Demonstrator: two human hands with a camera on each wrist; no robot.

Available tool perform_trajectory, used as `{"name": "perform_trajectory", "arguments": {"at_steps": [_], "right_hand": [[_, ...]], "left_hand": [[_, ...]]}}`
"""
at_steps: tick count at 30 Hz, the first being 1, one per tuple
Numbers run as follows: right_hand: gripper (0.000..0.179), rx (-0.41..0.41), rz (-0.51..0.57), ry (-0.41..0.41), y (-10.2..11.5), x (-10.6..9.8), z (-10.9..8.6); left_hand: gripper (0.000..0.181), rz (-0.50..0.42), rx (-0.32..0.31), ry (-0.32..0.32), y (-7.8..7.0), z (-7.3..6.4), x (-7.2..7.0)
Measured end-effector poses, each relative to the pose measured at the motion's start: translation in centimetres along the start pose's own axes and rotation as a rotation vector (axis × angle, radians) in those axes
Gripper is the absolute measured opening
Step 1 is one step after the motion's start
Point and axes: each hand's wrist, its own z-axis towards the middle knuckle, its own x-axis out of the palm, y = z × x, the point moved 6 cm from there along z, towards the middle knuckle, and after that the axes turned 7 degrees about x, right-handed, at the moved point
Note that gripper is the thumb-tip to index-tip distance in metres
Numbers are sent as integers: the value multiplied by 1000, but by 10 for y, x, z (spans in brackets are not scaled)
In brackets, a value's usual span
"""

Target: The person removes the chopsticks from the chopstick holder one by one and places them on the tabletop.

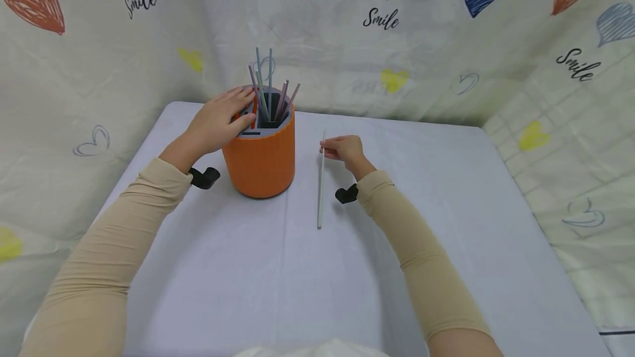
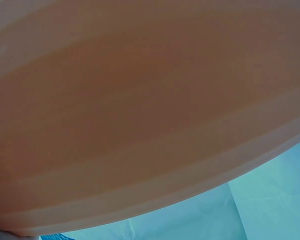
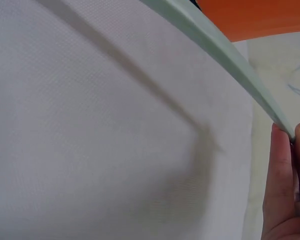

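An orange round pen holder (image 1: 260, 164) with a grey divided top stands upright on the table. My left hand (image 1: 215, 120) rests across its top left side, fingers stretched out over the rim; the holder's orange wall (image 2: 150, 110) fills most of the left wrist view. Several slim pastel pencils (image 1: 270, 79) stick up from a dark compartment of the holder. To the right of it, my right hand (image 1: 347, 150) pinches a pale green pencil (image 1: 320, 191) near its far end between thumb and fingertips. The pencil's shaft (image 3: 230, 60) slants above the white cloth, casting a shadow.
A white cloth (image 1: 223, 291) covers the table. Behind it and at both sides hangs a pale curtain (image 1: 322, 59) printed with hearts and "Smile". Each wrist carries a black camera mount (image 1: 204, 178).
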Motion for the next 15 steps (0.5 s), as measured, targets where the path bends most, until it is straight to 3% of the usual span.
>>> {"name": "perform_trajectory", "arguments": {"at_steps": [12,15], "right_hand": [[30,90,48,-37,-16,-3,13],[30,99,14,-65,-19,-5,14]], "left_hand": [[59,4,-14,4,-1,0,-1],[59,3,-12,5,-1,0,0]]}}
